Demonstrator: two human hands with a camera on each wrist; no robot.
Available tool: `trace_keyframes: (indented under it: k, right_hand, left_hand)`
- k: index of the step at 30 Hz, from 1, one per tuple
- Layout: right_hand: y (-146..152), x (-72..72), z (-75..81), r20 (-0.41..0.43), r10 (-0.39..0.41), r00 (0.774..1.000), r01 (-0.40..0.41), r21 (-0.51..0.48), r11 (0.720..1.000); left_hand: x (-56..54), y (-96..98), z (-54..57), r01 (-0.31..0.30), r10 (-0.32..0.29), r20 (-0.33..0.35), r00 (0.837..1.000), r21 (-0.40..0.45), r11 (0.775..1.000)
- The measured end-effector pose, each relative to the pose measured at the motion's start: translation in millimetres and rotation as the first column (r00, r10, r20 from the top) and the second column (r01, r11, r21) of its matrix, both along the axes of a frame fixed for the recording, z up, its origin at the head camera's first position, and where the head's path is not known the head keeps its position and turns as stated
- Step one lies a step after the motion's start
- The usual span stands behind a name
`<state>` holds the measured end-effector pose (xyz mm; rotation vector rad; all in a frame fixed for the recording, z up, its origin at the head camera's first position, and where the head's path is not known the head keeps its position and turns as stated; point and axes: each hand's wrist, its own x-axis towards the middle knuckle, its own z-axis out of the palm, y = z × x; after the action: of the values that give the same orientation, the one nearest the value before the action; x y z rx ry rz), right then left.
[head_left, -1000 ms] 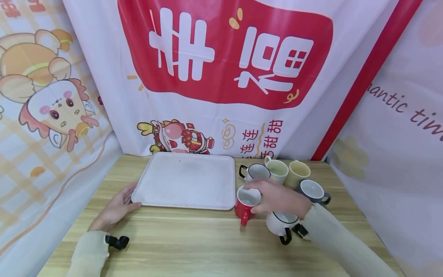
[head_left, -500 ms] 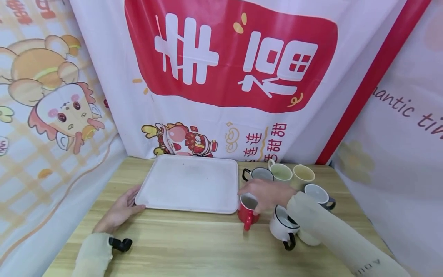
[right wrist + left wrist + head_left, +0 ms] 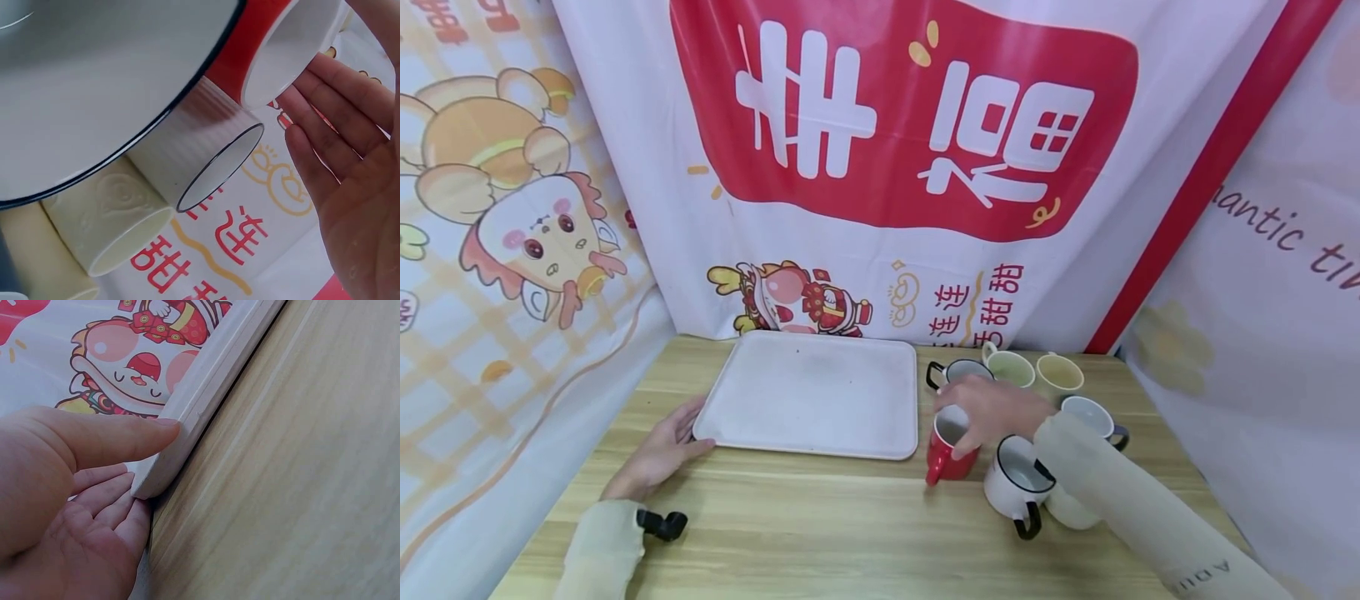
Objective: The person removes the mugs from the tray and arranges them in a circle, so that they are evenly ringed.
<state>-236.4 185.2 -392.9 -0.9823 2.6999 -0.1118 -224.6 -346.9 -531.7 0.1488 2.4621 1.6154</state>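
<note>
A red mug stands just right of the white tray, its handle towards the near left. My right hand reaches over it, holding it from above with the thumb at the near side and fingers at the far rim. In the right wrist view, fingertips overlap the rim of the red mug; the thumb's tip is out of frame. My left hand rests at the tray's near left corner. In the left wrist view, its thumb lies on the tray edge and straight fingers touch the corner.
Around my right hand stand a black-handled white mug, a pale green mug, a yellow mug, a grey-blue mug and a black-rimmed white mug. Another pale mug is partly under the sleeve. A printed cloth hangs behind the table.
The red mug has shifted slightly right, away from the tray, and its handle has turned leftwards. My right hand moved left, then back right with the mug. My left hand stays at the tray corner.
</note>
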Motion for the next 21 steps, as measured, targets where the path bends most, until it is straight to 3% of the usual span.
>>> trace_keyframes:
  k: [8,21]
  right_hand:
    - [17,-5.0,-5.9,0.033,-0.075,0.997,0.076,-0.024,0.997]
    - [29,-5.5,-9.9,0.003,-0.089,0.996,0.089,-0.071,0.994]
  left_hand:
    - [-0.6,-0.4,-0.4,-0.006,0.006,0.003,1.000,-0.021,1.000]
    - [-1.8,-0.7,-2.2,-0.010,0.010,0.005,1.000,-0.029,1.000]
